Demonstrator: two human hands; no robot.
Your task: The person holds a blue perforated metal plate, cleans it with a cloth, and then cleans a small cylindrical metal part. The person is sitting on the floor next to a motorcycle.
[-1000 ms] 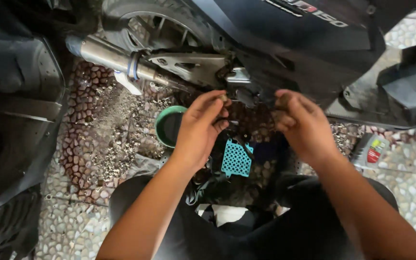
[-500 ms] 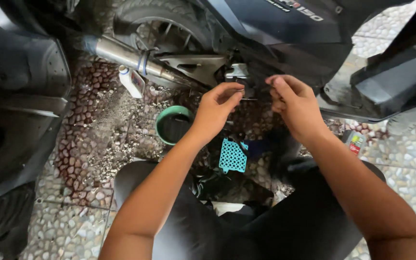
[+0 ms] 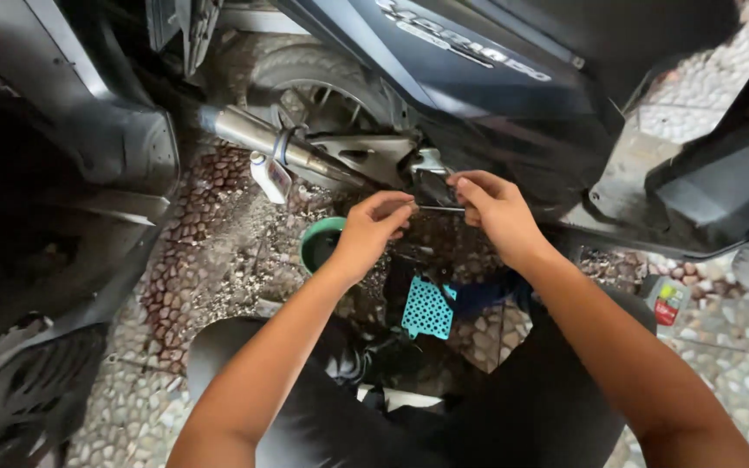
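Head view, the only one: person crouched beside a dark scooter (image 3: 478,78), knees either side of the work area, both arms reaching in under the rear body panel.

Left hand (image 3: 373,232): fingers pinched on the near end of a thin metal rod (image 3: 440,209), probably to steady it. Right hand (image 3: 496,208): thumb and forefingers closed on the rod's other end, right by the bracket (image 3: 426,169) behind the rear wheel (image 3: 322,87). Rod sits roughly level between the two hands, just below the bracket, well off the ground. Two-handed pinch looks like a fine-alignment grip, not a force grip. Can't tell whether the rod end is seated in anything; too dark there.

Exhaust pipe (image 3: 262,139) runs diagonally left of the hands, clamp around it.

Ground is pebble paving (image 3: 218,260). Green bowl (image 3: 321,243) directly under the left wrist, within reach. Teal perforated tray (image 3: 427,308) lies flat between the knees.

Packages: small white bottle (image 3: 269,176) with a dark label panel, standing near the exhaust. At far right on the paving, a small pack (image 3: 665,301) with red and green patches; print too small to make out.
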